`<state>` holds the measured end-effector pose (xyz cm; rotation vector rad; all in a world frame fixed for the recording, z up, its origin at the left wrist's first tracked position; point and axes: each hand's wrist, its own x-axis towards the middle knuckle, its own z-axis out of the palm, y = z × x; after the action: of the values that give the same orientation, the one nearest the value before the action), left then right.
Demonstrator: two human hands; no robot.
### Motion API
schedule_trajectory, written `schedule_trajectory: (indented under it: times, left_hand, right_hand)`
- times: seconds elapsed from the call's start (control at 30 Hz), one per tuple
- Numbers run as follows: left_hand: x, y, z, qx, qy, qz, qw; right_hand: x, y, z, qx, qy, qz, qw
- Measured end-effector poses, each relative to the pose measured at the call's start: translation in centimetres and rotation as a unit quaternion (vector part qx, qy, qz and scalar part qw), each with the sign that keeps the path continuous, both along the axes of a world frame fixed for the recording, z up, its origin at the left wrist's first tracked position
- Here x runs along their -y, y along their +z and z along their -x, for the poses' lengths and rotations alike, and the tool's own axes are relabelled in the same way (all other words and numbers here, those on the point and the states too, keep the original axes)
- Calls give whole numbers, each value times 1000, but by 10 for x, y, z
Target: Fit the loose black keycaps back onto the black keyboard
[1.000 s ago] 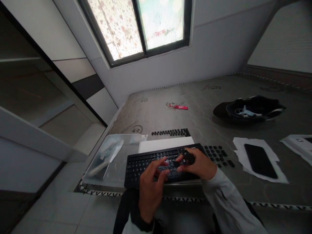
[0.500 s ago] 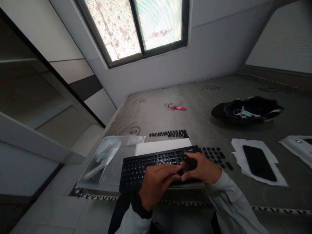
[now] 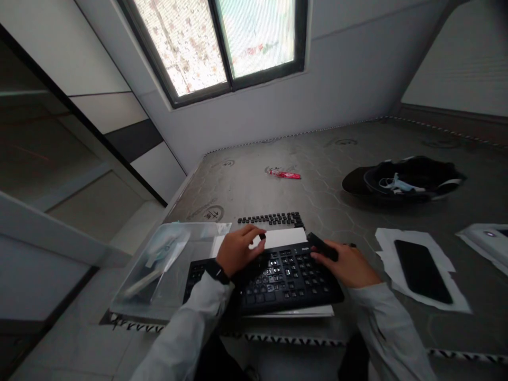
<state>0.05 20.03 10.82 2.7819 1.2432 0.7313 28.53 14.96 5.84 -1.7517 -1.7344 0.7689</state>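
A black keyboard (image 3: 293, 286) lies tilted before me, many of its key positions bare and showing pale stems. Over its far edge, my left hand (image 3: 242, 248) pinches a small black keycap (image 3: 262, 236) between thumb and forefinger. Above the keyboard's right part, my right hand (image 3: 345, 262) is closed around a dark handheld tool (image 3: 322, 246) pointing away to the left; its exact kind is unclear. Beyond the keyboard, loose keycaps (image 3: 273, 218) stand in rows on the mat. A white sheet or board (image 3: 286, 236) shows from under the keyboard.
At left sits a clear plastic box (image 3: 146, 264) with items inside. To the right, a black phone (image 3: 423, 270) rests on white paper (image 3: 383, 238). A dark cap (image 3: 397, 182) holding a mask and a red packet (image 3: 286, 174) lie farther back.
My hands have parted. The left has moved away from the tool, up and left, with a keycap in its fingers; the right has shifted right, still holding the tool. The keyboard has shifted slightly.
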Motion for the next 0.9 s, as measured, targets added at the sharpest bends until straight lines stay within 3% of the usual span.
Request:
schedule_trajectory:
  times: [0.1,0.2,0.37,0.53,0.73,0.9]
  left_hand:
    - [-57,-11,1,-97,37,57,993]
    - [-109,-33,-7,-191,46,97,976]
    - [-163,-81,-28,-268,41,147,951]
    - [-187,-111,-39,-319,42,175,931]
    - [-200,-120,-46,-344,46,177,921]
    - [-203,-128,-50,-351,52,171,919]
  right_hand:
    - [-6,-21,-29,56,-60,38,996]
    - [-9,-34,-42,59,-64,56,995]
    - [-13,-48,-42,43,-53,74,995]
    - [-15,-60,-44,38,-56,85,994]
    - [-15,-71,-50,19,-64,109,992]
    - [-15,-73,-51,14,-72,87,994]
